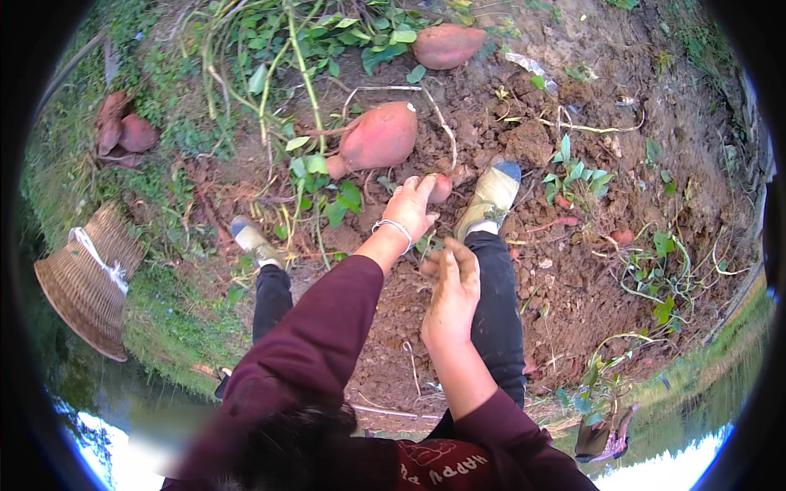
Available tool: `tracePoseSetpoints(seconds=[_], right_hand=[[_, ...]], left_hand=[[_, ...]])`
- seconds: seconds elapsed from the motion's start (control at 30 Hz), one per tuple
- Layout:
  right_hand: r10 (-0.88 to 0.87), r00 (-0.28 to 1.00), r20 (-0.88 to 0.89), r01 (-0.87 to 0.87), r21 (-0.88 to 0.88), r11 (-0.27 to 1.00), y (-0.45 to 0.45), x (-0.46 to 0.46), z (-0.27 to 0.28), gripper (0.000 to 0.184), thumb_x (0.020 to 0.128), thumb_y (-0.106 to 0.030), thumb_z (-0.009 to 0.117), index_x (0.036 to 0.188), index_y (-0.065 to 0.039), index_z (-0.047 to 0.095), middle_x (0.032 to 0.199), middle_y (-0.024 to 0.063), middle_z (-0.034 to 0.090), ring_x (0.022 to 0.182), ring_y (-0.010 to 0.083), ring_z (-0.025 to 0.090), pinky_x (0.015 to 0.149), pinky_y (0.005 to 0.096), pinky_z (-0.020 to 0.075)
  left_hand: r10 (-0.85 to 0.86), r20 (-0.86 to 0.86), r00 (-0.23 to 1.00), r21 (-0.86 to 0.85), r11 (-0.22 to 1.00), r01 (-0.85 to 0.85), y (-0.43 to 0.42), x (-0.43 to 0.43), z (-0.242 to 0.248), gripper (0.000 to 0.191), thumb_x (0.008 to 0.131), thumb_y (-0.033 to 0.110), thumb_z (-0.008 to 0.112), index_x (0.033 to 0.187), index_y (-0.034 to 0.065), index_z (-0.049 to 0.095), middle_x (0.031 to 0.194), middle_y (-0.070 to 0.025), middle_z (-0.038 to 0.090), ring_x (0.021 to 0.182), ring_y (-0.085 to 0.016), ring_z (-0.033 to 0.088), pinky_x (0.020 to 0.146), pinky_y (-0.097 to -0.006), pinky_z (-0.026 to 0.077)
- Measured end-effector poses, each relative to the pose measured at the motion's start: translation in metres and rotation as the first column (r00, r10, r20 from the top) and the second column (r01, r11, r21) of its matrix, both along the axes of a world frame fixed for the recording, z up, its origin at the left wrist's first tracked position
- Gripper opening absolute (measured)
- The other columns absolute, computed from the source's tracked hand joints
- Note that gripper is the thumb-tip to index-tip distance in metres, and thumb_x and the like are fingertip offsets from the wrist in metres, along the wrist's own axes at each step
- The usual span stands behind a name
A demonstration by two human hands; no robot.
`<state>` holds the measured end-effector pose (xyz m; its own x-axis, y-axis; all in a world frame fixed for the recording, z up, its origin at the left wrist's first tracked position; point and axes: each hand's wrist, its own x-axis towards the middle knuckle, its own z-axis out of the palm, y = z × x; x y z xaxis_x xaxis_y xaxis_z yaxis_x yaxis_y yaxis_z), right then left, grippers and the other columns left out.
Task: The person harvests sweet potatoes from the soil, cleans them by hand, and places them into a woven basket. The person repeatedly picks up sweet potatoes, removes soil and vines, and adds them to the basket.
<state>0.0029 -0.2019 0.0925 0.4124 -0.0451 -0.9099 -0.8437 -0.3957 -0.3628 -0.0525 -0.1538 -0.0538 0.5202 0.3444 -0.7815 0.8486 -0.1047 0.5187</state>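
My left hand (412, 207) reaches forward over the soil, its fingers against a small red sweet potato (440, 188); whether they grip it I cannot tell. A bracelet circles that wrist. Just right of it, my right hand (453, 288) is raised with curled, soil-stained fingers; its palm side is partly hidden, so I cannot tell if it holds anything. Beyond my left hand lies a large red sweet potato (379, 136), beside green vines. Another large sweet potato (447, 46) rests farther ahead. More sweet potatoes (136, 133) lie in the grass at the left.
A woven wicker basket (92, 279) with a white tie lies at the left. My shoes (494, 190) stand on clumpy brown soil. Leafy sweet potato vines (344, 30) spread ahead. Uprooted plants (577, 175) and small red roots (556, 223) are at the right, near a grassy edge.
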Motion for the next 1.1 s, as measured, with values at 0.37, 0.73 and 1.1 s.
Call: tracePoseSetpoints(seconds=[0.37, 0.73, 1.1], right_hand=[[-0.037, 0.999, 0.009, 0.037, -0.025, 0.999, 0.017, 0.026, 0.003, 0.021, 0.092, -0.007, 0.054, 0.112, -0.002, 0.051, 0.102, 0.0040, 0.055, 0.084, 0.0094, 0.053, 0.077, 0.0228, 0.0454], [0.607, 0.777, 0.167, -0.606, -0.059, 0.793, 0.032, -0.006, 0.006, 0.026, 0.082, -0.016, 0.070, 0.099, -0.001, 0.056, 0.067, -0.0044, 0.043, 0.060, 0.0055, 0.039, 0.054, 0.0208, 0.0379], [0.002, 0.996, 0.089, -0.023, 0.243, 0.970, 0.038, -0.014, 0.011, 0.029, 0.096, -0.013, 0.048, 0.122, 0.000, 0.051, 0.102, 0.0062, 0.059, 0.091, 0.0124, 0.056, 0.084, 0.0262, 0.0449]], left_hand=[[0.574, -0.041, 0.818, -0.468, 0.712, -0.523, 0.028, -0.009, -0.023, 0.065, 0.072, 0.019, 0.072, 0.126, 0.0033, 0.039, 0.113, -0.0090, 0.053, 0.098, -0.019, 0.054, 0.081, -0.0331, 0.046], [0.377, 0.312, 0.872, -0.582, 0.801, -0.138, 0.079, -0.062, 0.117, 0.079, 0.066, 0.020, 0.079, 0.132, 0.0043, 0.040, 0.132, -0.0108, 0.047, 0.122, -0.022, 0.045, 0.104, -0.0365, 0.034], [0.852, -0.177, 0.492, -0.909, 0.050, -0.415, 0.070, -0.080, 0.131, 0.106, 0.064, 0.028, 0.082, 0.145, 0.0127, 0.017, 0.137, -0.0191, 0.040, 0.123, -0.021, 0.045, 0.103, -0.0340, 0.035]])
